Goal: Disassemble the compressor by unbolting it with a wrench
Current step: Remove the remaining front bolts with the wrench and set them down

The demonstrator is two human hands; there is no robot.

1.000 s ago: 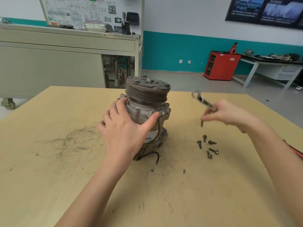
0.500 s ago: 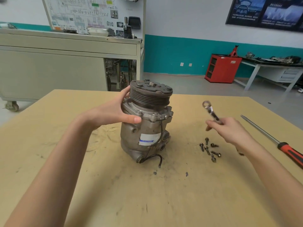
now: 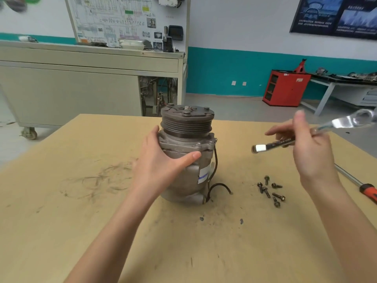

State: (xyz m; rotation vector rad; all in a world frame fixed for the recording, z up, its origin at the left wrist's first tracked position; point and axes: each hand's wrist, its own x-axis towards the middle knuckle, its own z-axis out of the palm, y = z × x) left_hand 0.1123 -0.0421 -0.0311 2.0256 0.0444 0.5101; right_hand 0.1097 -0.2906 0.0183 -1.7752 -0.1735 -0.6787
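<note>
L hand [image 3: 161, 166] grips 1 compressor [image 3: 187, 127] | R hand [image 3: 312, 152] holds 1 wrench [image 3: 342, 122] | 6 loose bolts [image 3: 265, 192] | 1 screwdriver [image 3: 367, 190]

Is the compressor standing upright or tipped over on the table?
Upright: the compressor stands on its base on the table, pulley end up, with the left hand holding its side.

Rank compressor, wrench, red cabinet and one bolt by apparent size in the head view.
1. compressor
2-3. wrench and red cabinet: too alike to rank; the cabinet is far off.
4. bolt
</note>
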